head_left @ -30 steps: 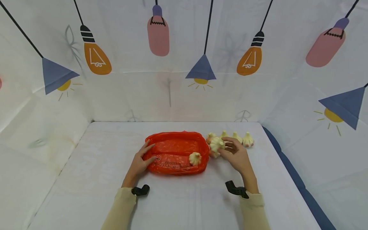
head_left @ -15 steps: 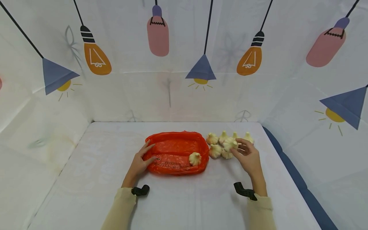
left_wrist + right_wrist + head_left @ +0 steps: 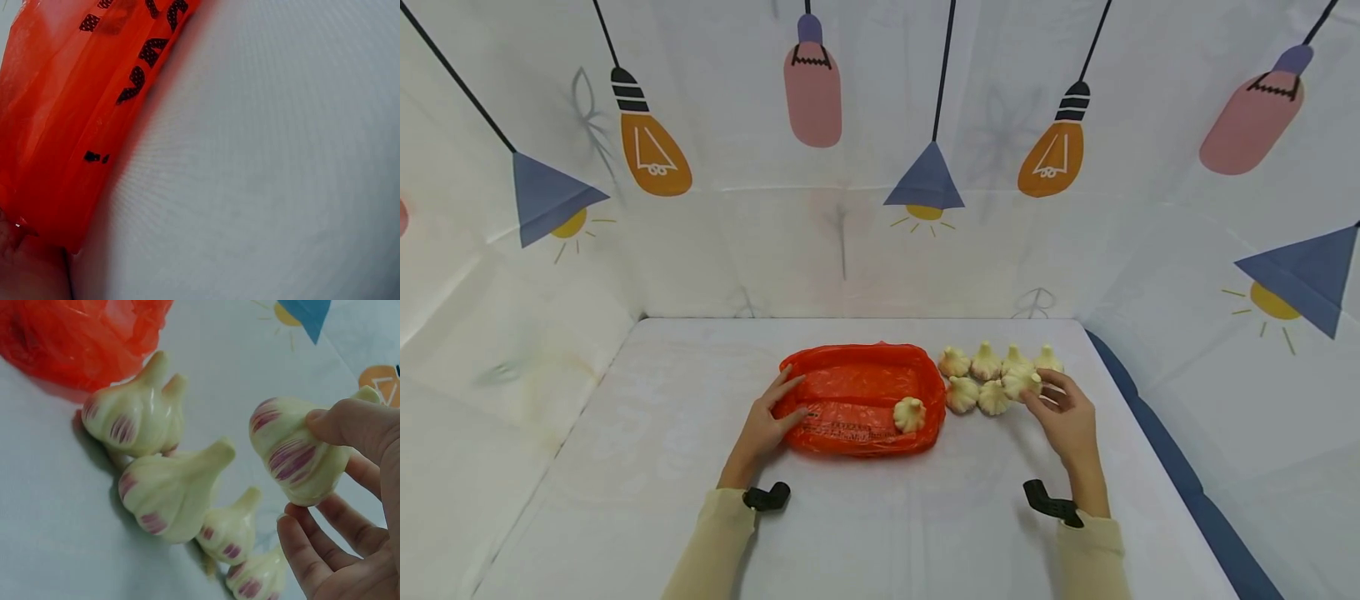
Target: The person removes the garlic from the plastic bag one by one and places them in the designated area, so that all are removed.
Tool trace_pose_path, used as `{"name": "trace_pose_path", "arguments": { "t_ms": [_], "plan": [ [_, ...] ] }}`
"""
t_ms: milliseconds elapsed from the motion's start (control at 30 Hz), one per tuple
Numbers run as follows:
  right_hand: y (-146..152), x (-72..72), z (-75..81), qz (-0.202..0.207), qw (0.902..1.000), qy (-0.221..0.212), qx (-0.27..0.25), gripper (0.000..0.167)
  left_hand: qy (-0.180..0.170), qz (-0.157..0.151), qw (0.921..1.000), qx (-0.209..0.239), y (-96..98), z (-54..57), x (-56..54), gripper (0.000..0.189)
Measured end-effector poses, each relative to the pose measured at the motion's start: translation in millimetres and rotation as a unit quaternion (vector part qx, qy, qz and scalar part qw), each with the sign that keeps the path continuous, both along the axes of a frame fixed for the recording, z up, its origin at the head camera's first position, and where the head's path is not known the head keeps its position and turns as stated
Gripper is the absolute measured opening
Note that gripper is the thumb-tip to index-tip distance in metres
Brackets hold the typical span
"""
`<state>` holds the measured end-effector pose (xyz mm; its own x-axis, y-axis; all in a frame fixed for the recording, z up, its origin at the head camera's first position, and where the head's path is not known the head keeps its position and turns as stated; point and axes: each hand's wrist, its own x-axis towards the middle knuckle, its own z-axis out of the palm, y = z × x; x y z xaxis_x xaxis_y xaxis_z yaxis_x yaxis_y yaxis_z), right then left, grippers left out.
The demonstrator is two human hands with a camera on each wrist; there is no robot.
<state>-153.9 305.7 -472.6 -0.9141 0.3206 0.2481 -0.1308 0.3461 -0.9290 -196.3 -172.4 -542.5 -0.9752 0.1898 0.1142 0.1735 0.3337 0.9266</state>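
My right hand [image 3: 1069, 417] pinches a pale garlic bulb [image 3: 1020, 383] with purple streaks between thumb and fingers. In the right wrist view this held garlic bulb [image 3: 300, 450] is apart from the other bulbs, its stem pointing to the upper right. Just left of it, several more garlic bulbs [image 3: 962, 394] stand in two rows on the table. An opened red plastic bag [image 3: 857, 383] with dark print lies to their left, and one garlic bulb [image 3: 909, 414] sits inside at its right. My left hand [image 3: 766, 425] rests on the bag's left edge with thumb and fingers spread.
The white table [image 3: 880, 533] ends at a back wall sheet [image 3: 842, 250] printed with lamps. Dark blue padding [image 3: 1157, 442] runs along the right edge. Each wrist wears a black camera mount, such as the right camera mount [image 3: 1051, 502].
My right hand has moved to the right with the garlic bulb, past the front row, uncovering bulbs behind. My left hand and the red bag have stayed in place.
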Motion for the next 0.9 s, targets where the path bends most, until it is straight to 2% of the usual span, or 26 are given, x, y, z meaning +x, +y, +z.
{"name": "trace_pose_path", "arguments": {
  "t_ms": [200, 333, 567, 900],
  "plan": [
    [6, -0.4, -5.8, -0.019, 0.9992, -0.025, -0.024, 0.05, 0.015, 0.002, 0.9999, -0.007, 0.0, -0.2, -1.4, 0.061],
    [9, -0.1, -11.2, -0.029, 0.9986, -0.032, -0.031, 0.047, 0.008, 0.004, 0.9999, -0.007, 0.0, -0.6, -1.2, 0.061],
    [14, 0.8, -20.7, -0.037, 0.9985, -0.038, -0.013, 0.049, -0.004, 0.005, 1.0, 0.007, -0.4, -3.1, -0.8, 0.061],
    [21, -0.9, -33.3, -0.046, 0.9976, -0.05, -0.01, 0.049, 0.002, 0.003, 1.0, 0.007, -0.3, -0.5, -0.1, 0.061]
  ]
}}
